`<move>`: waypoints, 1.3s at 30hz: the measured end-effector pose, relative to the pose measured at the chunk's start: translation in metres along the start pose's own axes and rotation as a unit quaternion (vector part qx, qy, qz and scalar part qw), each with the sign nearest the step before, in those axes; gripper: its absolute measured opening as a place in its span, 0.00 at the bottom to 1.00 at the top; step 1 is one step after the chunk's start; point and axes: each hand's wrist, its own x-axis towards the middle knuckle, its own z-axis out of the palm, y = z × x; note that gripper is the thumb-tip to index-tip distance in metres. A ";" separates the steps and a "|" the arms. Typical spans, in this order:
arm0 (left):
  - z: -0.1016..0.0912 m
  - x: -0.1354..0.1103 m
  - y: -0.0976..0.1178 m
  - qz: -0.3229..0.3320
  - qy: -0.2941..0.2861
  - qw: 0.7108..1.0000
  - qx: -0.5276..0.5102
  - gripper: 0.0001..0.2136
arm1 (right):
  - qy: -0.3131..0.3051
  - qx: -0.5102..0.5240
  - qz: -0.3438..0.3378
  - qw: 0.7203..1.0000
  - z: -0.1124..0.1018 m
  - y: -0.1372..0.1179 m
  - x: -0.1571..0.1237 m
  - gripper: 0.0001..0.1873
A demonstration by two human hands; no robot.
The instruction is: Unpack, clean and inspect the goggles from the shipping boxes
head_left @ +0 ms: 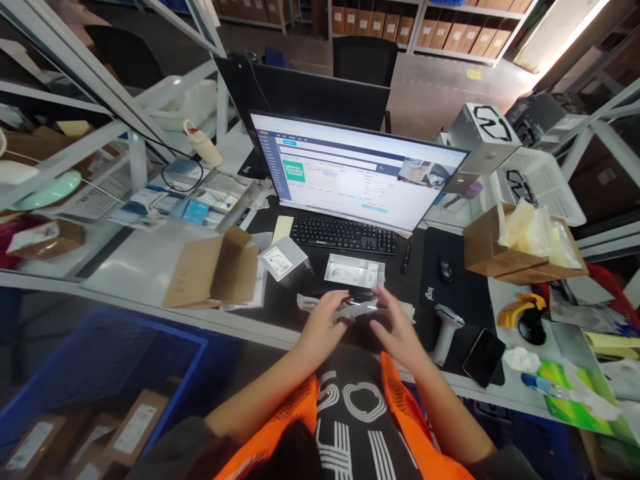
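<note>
My left hand (325,328) and my right hand (401,333) are at the desk's front edge, around a small glossy object (361,307) with a dark upper part and a shiny, clear-looking lower part. Its exact kind is hard to make out. Left fingers and thumb close on its left end; the right fingers and thumb curve around its right end. Thin white wrapping (306,303) lies beneath and beside it. Just beyond sits an open shallow white box (356,270) with printing inside. A white box with a label (283,259) stands to the left.
An open cardboard carton (213,270) is at left, above a blue crate (195,353) of boxes. Behind the hands are a keyboard (343,235) and monitor (350,177). A mouse (446,270), barcode scanner (447,330), phone (484,358) and tape dispenser (525,317) lie at right.
</note>
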 end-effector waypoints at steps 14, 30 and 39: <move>-0.009 0.019 -0.007 -0.016 -0.094 0.957 0.273 0.22 | 0.180 -0.016 0.101 0.978 -0.062 0.016 -0.017 0.13; -0.023 -0.032 -0.099 0.113 -0.034 0.928 0.354 0.10 | 0.284 0.175 0.226 0.915 -0.053 0.053 -0.057 0.27; -0.026 -0.045 -0.117 0.062 -0.024 0.919 0.389 0.08 | 0.292 0.209 0.231 0.904 -0.040 0.049 -0.044 0.30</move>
